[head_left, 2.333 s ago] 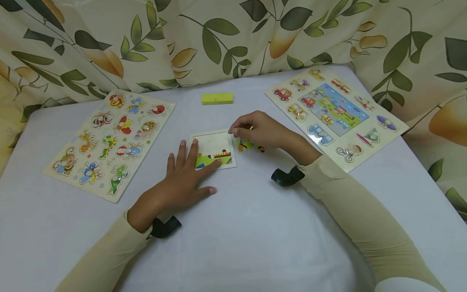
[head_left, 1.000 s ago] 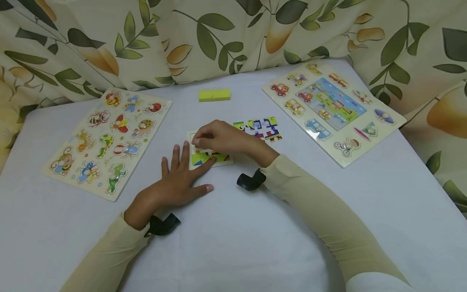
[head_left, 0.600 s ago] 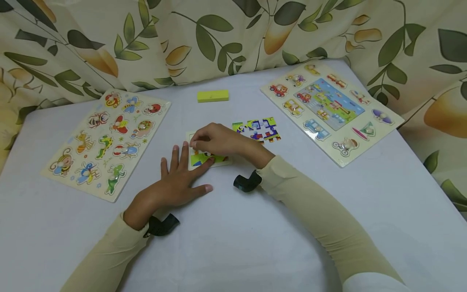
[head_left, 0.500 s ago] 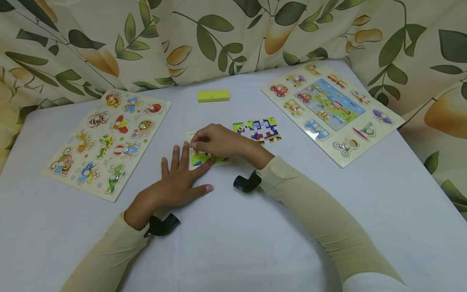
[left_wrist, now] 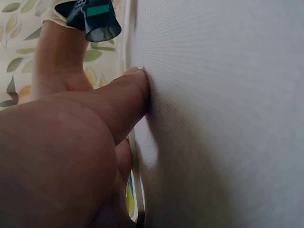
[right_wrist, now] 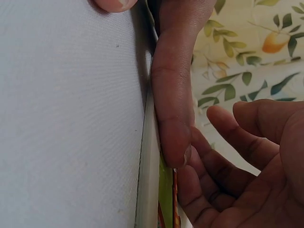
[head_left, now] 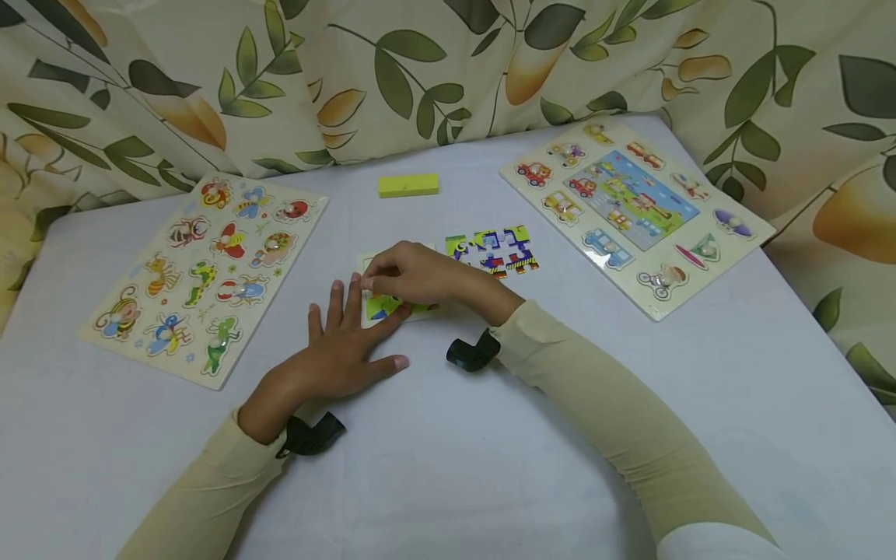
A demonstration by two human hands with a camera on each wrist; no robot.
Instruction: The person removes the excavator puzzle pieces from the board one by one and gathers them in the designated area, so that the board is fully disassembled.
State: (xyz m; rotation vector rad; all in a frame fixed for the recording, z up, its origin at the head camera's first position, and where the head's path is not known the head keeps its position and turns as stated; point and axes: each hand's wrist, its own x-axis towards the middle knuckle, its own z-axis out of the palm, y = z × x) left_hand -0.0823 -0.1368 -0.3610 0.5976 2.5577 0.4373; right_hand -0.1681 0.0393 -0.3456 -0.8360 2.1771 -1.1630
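A small white puzzle tray [head_left: 365, 313] lies mid-table, with green picture pieces [head_left: 383, 306] along its near side. My left hand [head_left: 329, 354] is spread flat, its index finger and neighbouring fingertip on the tray's near and left edges. Over the tray's left part, my right hand [head_left: 413, 274] curls its thumb and index finger at a puzzle piece; the hand mostly hides it. In the right wrist view, the right hand [right_wrist: 247, 175] meets a thin red-edged puzzle piece [right_wrist: 175, 197] above the tray edge [right_wrist: 149, 185]. The left thumb [left_wrist: 126, 102] rests on the cloth.
Loose jigsaw pieces [head_left: 493, 253] lie right of the tray. A yellow-green block [head_left: 408, 185] sits behind it. An insect peg puzzle board [head_left: 231, 272] lies left, and a vehicle puzzle board [head_left: 630, 202] lies right. A leaf-patterned curtain [head_left: 420, 70] hangs behind the table.
My right hand has moved left from the loose pieces to the tray's left part, uncovering those pieces. In the last second it has barely shifted; the left hand stays put.
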